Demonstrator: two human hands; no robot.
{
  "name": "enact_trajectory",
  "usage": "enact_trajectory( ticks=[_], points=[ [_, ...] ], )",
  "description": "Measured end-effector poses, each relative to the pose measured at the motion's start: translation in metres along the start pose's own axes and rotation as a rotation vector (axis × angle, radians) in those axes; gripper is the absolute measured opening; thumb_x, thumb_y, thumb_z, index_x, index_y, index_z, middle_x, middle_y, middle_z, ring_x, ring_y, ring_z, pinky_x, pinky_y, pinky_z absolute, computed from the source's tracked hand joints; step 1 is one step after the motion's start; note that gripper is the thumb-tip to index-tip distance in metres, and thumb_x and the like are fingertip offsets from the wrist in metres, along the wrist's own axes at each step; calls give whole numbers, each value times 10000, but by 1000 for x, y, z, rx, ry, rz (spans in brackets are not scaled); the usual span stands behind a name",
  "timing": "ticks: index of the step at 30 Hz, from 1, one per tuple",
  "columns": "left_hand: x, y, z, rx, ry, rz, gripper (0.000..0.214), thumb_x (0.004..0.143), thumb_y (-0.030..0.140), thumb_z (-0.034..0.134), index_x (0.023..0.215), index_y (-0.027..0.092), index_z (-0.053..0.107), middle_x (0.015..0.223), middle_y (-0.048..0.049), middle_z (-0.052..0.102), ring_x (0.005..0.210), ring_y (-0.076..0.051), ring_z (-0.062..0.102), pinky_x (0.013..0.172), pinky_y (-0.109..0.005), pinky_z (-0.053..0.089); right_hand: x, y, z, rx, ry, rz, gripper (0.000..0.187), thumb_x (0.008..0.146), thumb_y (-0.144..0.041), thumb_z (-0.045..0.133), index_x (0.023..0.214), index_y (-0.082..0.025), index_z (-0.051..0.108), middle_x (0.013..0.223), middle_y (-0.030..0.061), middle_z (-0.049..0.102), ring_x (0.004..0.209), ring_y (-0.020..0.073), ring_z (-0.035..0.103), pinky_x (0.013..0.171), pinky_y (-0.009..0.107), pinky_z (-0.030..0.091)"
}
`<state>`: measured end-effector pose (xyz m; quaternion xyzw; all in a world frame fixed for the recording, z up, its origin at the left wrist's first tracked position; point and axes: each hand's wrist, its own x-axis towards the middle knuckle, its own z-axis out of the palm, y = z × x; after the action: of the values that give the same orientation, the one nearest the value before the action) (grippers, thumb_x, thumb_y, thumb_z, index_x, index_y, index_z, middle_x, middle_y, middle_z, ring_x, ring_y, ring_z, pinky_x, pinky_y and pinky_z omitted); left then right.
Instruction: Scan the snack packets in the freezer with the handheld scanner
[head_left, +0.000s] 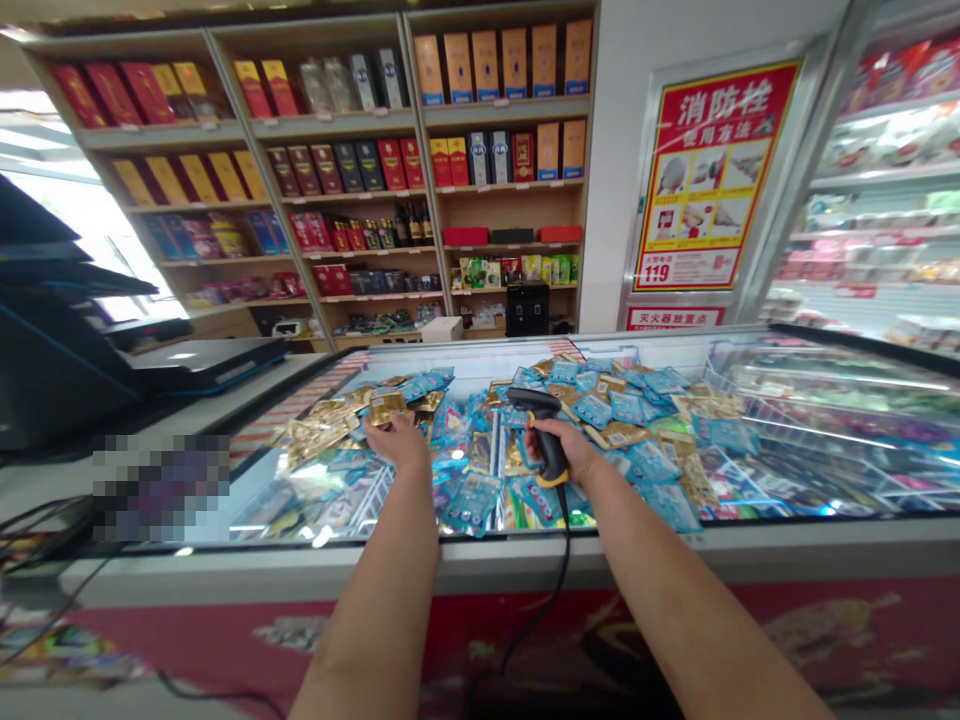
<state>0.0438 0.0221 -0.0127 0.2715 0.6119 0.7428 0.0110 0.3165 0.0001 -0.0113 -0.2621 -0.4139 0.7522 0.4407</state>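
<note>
My right hand is wrapped round the handle of a black and yellow barcode scanner, its head pointing left. A cable hangs from the scanner's grip. My left hand is closed on a small gold packet above the left heap of gold packets. Blue packets and more gold ones lie in a wide pile on the glass top, right of and behind the scanner. Several blue packets also lie between my two hands.
The packets rest on a chest freezer with a glass top. To the left stands a counter with a dark flat device and loose cables. Shelves of boxes and bottles line the back wall, beside a red fire-hydrant poster.
</note>
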Motion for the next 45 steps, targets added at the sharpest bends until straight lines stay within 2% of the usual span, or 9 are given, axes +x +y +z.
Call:
enact_trajectory(
  ticks=[11, 15, 19, 23, 25, 34, 37, 40, 45],
  points=[
    [-9, 9, 3, -91, -85, -193, 604, 794, 192, 505, 1377, 161, 350, 1124, -118, 604, 795, -134, 659, 695, -269, 546, 0, 0, 1, -7, -3, 4, 206, 713, -333, 667, 738, -129, 666, 623, 31, 649, 512, 119, 572, 503, 236, 448],
    [-22, 17, 2, 4, -509, -224, 417, 734, 284, 631, 1121, 135, 587, 921, -82, 669, 719, -157, 652, 666, -300, 538, 1, 1, 0, -15, 5, 0, 201, 722, -335, 664, 717, -134, 661, 618, 35, 650, 512, 116, 571, 502, 229, 445],
    [-35, 26, 0, 82, -983, -88, 378, 624, 316, 745, 954, 153, 660, 957, -106, 698, 854, -220, 664, 758, -342, 529, 0, 0, 2, -13, -5, 1, 187, 725, -319, 656, 698, -134, 654, 613, 41, 651, 511, 115, 568, 510, 227, 449],
    [-34, 39, -13, 134, -1384, -28, 498, 571, 343, 785, 1046, 234, 685, 1183, -95, 660, 1128, -258, 593, 888, -338, 493, 0, -1, 2, 0, -16, 1, 179, 733, -318, 653, 718, -139, 656, 617, 33, 649, 510, 116, 565, 491, 225, 438],
    [-31, 44, -19, 170, -1476, 32, 563, 573, 350, 786, 1120, 289, 669, 1258, -63, 625, 1213, -256, 537, 942, -336, 464, 1, -1, 1, -2, -22, 9, 189, 732, -325, 655, 715, -137, 657, 619, 34, 648, 515, 115, 567, 491, 221, 439],
    [-42, 35, -12, 568, -1510, 402, 883, 405, 384, 865, 1243, 299, 602, 1466, -80, 425, 1392, -311, 301, 1097, -389, 309, 2, 0, 0, -8, -13, 14, 191, 734, -319, 661, 702, -131, 665, 610, 34, 652, 510, 115, 572, 493, 226, 449],
    [-44, 21, -10, 494, -1445, 454, 749, 499, 390, 841, 1208, 276, 625, 1418, -89, 482, 1340, -290, 394, 1090, -377, 327, 1, -1, 2, -7, -6, 14, 200, 738, -322, 658, 689, -128, 656, 604, 35, 651, 498, 112, 571, 489, 223, 443],
    [-45, 9, -5, 424, -1249, 516, 496, 609, 334, 796, 1076, 219, 676, 1222, -102, 627, 1177, -267, 552, 1031, -391, 393, 1, 0, 2, -9, -13, -4, 208, 731, -329, 662, 689, -126, 653, 602, 35, 650, 498, 111, 568, 492, 223, 440],
    [-48, 4, 3, 531, -1082, 605, 153, 709, 292, 735, 790, 173, 685, 924, -89, 685, 967, -245, 615, 950, -415, 424, 3, 2, 1, 2, -18, -14, 206, 709, -336, 678, 739, -133, 656, 614, 27, 647, 515, 114, 568, 506, 231, 439]
  ],
)
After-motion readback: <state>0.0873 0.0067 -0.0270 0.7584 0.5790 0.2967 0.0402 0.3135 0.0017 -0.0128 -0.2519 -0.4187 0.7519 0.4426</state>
